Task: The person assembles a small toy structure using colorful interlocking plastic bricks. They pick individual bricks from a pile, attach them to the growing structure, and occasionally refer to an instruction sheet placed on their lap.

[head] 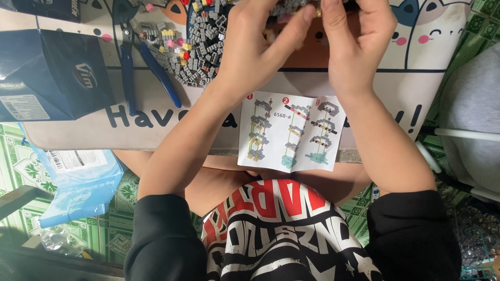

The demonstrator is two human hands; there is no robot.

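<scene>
Nearest, at lower centre, a folded paper instruction sheet (pixel 290 131) overhung the tabletop (pixel 156 130) edge. Bare tabletop lay either side of it. Beyond, at upper left, blue-handled pliers (pixel 136 57) lay beside a heap of small grey plastic bricks (pixel 200 44). At the top edge, the left hand (pixel 255 44) and right hand (pixel 354 36) met, fingers (pixel 297 26) pinched on a small grey brick assembly (pixel 291 9), mostly hidden and cut off by the frame.
</scene>
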